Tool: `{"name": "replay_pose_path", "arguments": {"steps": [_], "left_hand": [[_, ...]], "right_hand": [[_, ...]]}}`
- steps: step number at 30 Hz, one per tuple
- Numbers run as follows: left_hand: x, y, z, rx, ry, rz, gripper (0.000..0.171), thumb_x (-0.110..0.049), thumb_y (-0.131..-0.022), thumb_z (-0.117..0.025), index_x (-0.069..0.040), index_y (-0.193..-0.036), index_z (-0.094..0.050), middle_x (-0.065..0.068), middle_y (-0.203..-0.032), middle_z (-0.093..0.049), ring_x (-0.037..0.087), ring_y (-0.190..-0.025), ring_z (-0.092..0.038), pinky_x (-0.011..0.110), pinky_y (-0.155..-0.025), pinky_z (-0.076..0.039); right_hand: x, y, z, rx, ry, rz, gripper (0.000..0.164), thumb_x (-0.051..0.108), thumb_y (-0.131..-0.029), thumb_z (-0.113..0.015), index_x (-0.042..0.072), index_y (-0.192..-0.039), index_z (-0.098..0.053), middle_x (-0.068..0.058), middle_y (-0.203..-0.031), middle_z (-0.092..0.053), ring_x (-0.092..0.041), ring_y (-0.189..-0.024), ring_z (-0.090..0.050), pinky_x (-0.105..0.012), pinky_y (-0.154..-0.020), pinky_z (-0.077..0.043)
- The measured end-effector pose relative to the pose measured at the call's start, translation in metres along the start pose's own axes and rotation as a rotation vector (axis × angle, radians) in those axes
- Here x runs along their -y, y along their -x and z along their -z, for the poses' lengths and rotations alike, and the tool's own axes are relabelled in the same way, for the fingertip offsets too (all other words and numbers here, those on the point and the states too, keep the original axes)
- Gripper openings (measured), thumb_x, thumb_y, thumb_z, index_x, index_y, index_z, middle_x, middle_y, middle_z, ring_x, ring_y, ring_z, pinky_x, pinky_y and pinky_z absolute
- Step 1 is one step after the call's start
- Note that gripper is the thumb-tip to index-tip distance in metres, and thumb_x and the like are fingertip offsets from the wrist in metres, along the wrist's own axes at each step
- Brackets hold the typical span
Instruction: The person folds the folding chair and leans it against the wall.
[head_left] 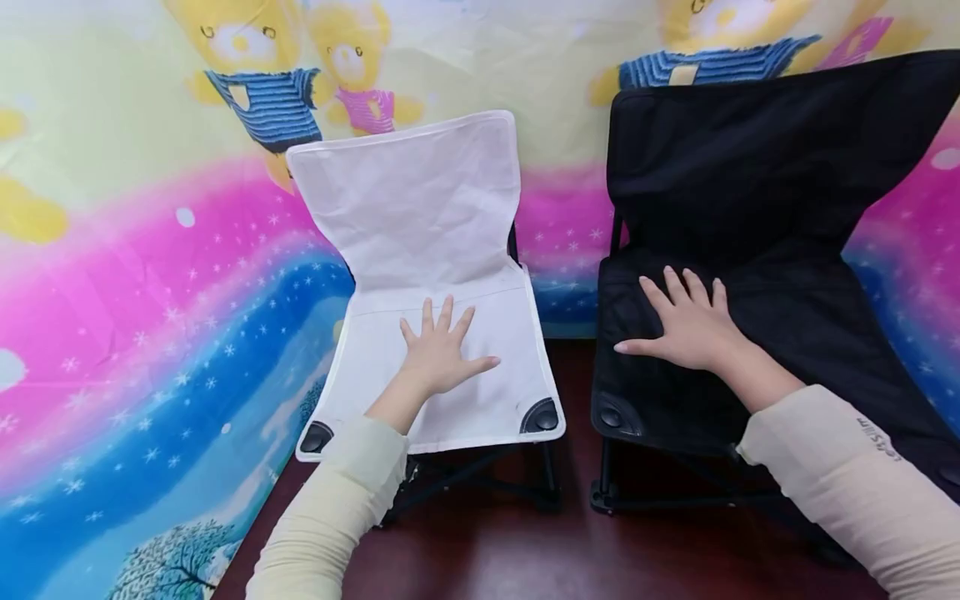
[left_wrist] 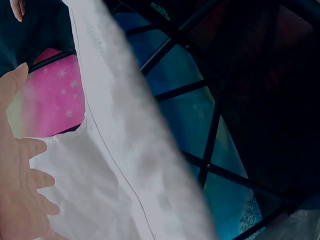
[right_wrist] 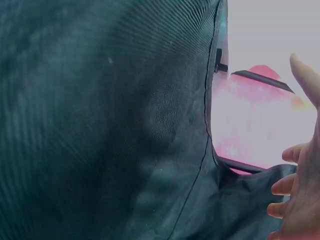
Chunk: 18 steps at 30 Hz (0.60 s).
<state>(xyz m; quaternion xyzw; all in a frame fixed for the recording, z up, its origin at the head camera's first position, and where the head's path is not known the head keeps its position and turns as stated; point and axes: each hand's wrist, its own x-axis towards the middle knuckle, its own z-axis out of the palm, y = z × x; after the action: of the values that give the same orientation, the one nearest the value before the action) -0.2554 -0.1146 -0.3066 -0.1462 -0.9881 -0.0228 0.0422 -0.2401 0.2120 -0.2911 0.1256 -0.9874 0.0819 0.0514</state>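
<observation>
Side by side stand a white folding chair [head_left: 420, 208] and a larger black folding chair [head_left: 742, 183], both of fabric on dark frames. Over the white seat my left hand [head_left: 438, 354] is spread with straight fingers, palm down. My right hand [head_left: 693, 329] is spread the same way over the left part of the black seat. Neither hand holds anything; whether the palms touch the fabric I cannot tell. The left wrist view shows my left hand [left_wrist: 22, 185] beside the white cloth [left_wrist: 125, 125]. In the right wrist view my right hand [right_wrist: 302, 185] is beside the dark cloth [right_wrist: 125, 125].
Behind the chairs hangs a colourful backdrop [head_left: 187, 275] with cartoon bears and snowflakes, which also runs down the left side. The floor [head_left: 480, 550] is dark red and glossy. Crossed black legs [left_wrist: 172, 45] stand beneath the white chair. A narrow gap separates the seats.
</observation>
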Motion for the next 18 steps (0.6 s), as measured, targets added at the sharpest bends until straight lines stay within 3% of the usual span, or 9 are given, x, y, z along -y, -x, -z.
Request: {"name": "replay_pose_path", "arguments": {"steps": [18], "left_hand": [[0.021,0.015,0.001,0.019,0.049,0.018,0.090,-0.075,-0.070,-0.032,-0.023,-0.140,-0.013,0.010,-0.144,0.001,0.038,-0.126,0.008,0.067,-0.088,0.003]], "right_hand": [[0.013,-0.005,-0.004,0.061,0.001,0.039,0.109,0.079,-0.061,-0.039,0.006,-0.138,-0.014,-0.029,-0.138,-0.007,-0.046,-0.123,0.002,-0.061,-0.088,0.016]]}}
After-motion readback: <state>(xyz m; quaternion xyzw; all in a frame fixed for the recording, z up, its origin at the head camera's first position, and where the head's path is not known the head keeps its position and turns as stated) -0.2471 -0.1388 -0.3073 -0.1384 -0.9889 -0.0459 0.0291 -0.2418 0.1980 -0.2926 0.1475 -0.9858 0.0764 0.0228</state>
